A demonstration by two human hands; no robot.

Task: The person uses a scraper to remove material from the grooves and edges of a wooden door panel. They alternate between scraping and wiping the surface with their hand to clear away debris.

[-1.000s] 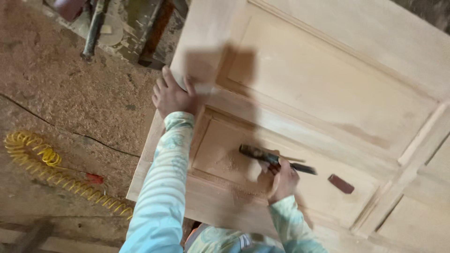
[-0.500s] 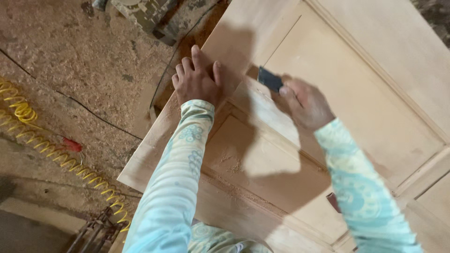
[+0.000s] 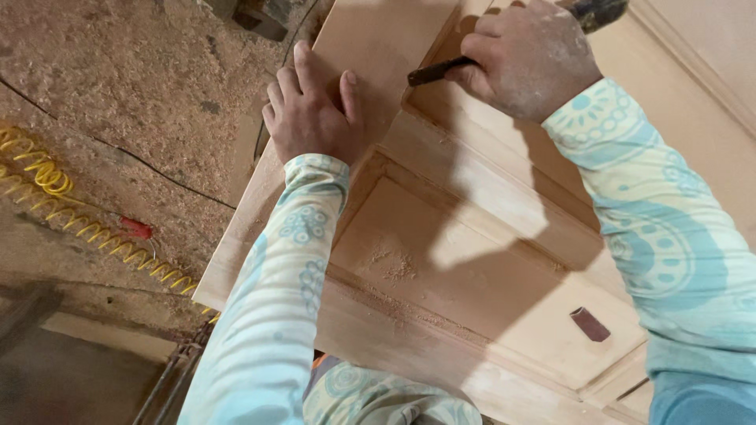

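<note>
A pale wooden panelled door (image 3: 441, 260) lies flat in front of me. My left hand (image 3: 315, 110) rests flat on the door's left stile, fingers spread. My right hand (image 3: 528, 55) grips a dark chisel (image 3: 441, 72), whose blade tip touches the corner of the upper panel's moulding, right beside my left thumb. Wood dust (image 3: 394, 264) lies on the lower recessed panel. Both arms wear light green patterned sleeves.
A small brown sanding block (image 3: 589, 323) lies on the lower panel at the right. A yellow coiled air hose (image 3: 87, 220) with a red fitting (image 3: 135, 228) runs across the sawdust-covered floor (image 3: 118, 86) at the left. Metal bars show at the bottom left.
My right hand has moved from the lower panel up to the upper panel's corner with the chisel. The view has closed in on both hands; my left hand stays flat on the stile.
</note>
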